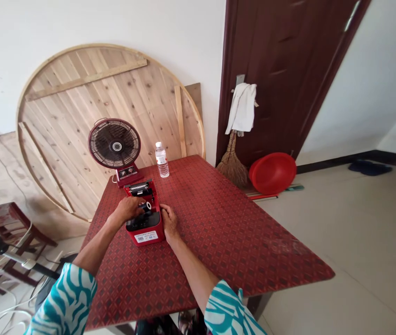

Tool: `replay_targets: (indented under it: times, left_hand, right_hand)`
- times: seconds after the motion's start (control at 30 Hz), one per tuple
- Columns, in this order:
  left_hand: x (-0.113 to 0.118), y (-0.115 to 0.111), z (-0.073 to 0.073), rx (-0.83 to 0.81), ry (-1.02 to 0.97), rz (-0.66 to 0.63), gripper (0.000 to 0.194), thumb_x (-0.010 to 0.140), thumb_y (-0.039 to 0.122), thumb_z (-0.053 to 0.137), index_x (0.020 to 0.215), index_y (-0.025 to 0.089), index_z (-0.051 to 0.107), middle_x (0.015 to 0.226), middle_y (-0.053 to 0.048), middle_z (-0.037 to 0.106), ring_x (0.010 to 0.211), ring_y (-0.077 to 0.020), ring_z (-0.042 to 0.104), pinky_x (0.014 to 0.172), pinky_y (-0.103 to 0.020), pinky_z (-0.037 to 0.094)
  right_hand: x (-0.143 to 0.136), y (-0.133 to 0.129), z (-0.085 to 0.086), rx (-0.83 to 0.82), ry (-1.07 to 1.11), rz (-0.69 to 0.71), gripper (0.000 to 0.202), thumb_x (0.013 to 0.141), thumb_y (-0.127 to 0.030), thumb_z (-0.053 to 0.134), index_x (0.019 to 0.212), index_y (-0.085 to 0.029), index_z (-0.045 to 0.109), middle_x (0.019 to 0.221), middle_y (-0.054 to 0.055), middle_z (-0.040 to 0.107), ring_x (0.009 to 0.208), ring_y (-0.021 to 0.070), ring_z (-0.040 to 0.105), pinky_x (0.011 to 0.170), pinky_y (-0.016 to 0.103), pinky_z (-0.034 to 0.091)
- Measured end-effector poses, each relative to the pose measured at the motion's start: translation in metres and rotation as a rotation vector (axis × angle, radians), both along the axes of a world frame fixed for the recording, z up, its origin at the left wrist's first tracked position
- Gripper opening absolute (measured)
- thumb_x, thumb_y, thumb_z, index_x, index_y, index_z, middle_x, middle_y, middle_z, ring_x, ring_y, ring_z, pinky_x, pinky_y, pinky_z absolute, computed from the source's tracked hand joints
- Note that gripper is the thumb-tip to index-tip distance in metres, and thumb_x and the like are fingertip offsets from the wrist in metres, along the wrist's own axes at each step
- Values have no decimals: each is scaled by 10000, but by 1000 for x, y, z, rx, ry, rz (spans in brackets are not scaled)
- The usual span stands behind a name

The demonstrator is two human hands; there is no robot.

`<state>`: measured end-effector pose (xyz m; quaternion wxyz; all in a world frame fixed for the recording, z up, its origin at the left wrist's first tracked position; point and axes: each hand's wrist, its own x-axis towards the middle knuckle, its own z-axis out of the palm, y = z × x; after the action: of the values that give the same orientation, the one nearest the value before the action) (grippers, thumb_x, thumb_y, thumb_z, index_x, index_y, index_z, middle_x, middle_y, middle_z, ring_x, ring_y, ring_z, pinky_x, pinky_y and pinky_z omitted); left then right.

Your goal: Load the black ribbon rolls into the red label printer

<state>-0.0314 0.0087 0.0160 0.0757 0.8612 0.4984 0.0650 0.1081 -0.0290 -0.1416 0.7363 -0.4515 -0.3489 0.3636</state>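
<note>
Over the left side of the red-and-black, box-shaped plastic device [152, 222], my left hand [128, 209] pinches a small dark cylindrical roll with a white ring end [148, 206]; I should keep it level, clear of the device's walls. My right hand [170, 220] steadies the device's right wall; whether its fingers grip, I cannot tell. The roll lies between both hands, at the device's open bay.

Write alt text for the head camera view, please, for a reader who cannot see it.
A person's left hand holds a dark roll with a white end at an open red box, while the right hand touches the box's side. The box sits on a red patterned table, with a fan and a bottle beyond it.
</note>
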Motion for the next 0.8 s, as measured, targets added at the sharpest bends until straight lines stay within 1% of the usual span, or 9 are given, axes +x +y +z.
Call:
replay_targets:
  times: [0.07, 0.13, 0.3, 0.4, 0.5, 0.57, 0.63, 0.7, 0.8]
  left_hand:
    - [0, -7, -1, 86, 58, 29, 332, 719, 166, 673, 1014, 291, 760, 1028, -106, 751, 1008, -318, 679, 884, -391, 487]
    - [5, -10, -2, 91, 118, 38, 319, 726, 160, 660, 1004, 279, 762, 1026, -124, 745, 1026, -332, 672, 898, -416, 481]
    - [24, 1, -5, -64, 137, -20, 217, 632, 77, 684, 759, 232, 767, 816, -106, 751, 923, -353, 698, 834, -412, 494]
    - [23, 9, -2, -134, 102, -74, 174, 598, 88, 707, 665, 243, 750, 754, -57, 750, 838, -316, 713, 791, -361, 506]
    - [7, 4, 1, -208, -111, -138, 155, 701, 242, 695, 825, 262, 785, 901, -27, 779, 885, -263, 713, 818, -309, 514]
    - [-9, -9, -3, -227, -359, -138, 279, 804, 394, 627, 979, 239, 779, 998, -36, 776, 935, -253, 704, 850, -307, 518]
    - [-24, -27, -12, -195, -564, -72, 419, 867, 517, 542, 1052, 211, 762, 1017, -56, 771, 954, -260, 695, 858, -324, 525]
    - [-34, -45, -26, -159, -653, -23, 469, 891, 569, 503, 1038, 206, 762, 1003, -70, 767, 954, -261, 692, 853, -333, 531]
    - [-40, -63, -48, -10, -761, -79, 469, 912, 567, 493, 1007, 196, 764, 1075, -99, 745, 1057, -271, 666, 951, -372, 507]
  right_hand:
    - [0, -1, 2, 3, -3, -9, 291, 796, -372, 509, 946, -257, 730, 1026, 33, 725, 1010, 216, 633, 975, 360, 444]
    - [0, -1, 3, 1, 0, -19, 290, 793, -372, 507, 939, -257, 730, 1023, 32, 728, 1013, 217, 632, 983, 364, 442]
    - [1, -2, 3, 2, -7, -8, 296, 798, -379, 508, 947, -257, 732, 1027, 30, 731, 1018, 214, 634, 978, 358, 450]
    - [1, -2, 4, 14, -16, -7, 294, 802, -376, 506, 945, -262, 737, 1010, 26, 733, 1005, 209, 634, 977, 353, 449]
    - [1, -2, 5, 2, -13, -10, 293, 803, -375, 508, 946, -264, 738, 1023, 27, 734, 1014, 214, 635, 980, 363, 445]
    - [2, -2, 4, -3, -12, -7, 289, 807, -377, 513, 948, -265, 738, 1028, 27, 736, 1016, 216, 637, 979, 367, 445]
    - [2, -3, 1, 0, -3, 6, 285, 809, -388, 524, 955, -267, 737, 1030, 24, 741, 1013, 215, 639, 967, 364, 452]
    - [3, -3, -1, -2, 24, 13, 293, 806, -410, 541, 972, -266, 734, 1042, 22, 746, 1017, 216, 640, 947, 358, 463]
    - [5, 1, 4, -38, 70, 17, 331, 796, -452, 561, 1016, -263, 721, 1080, 24, 747, 1028, 223, 645, 939, 366, 475]
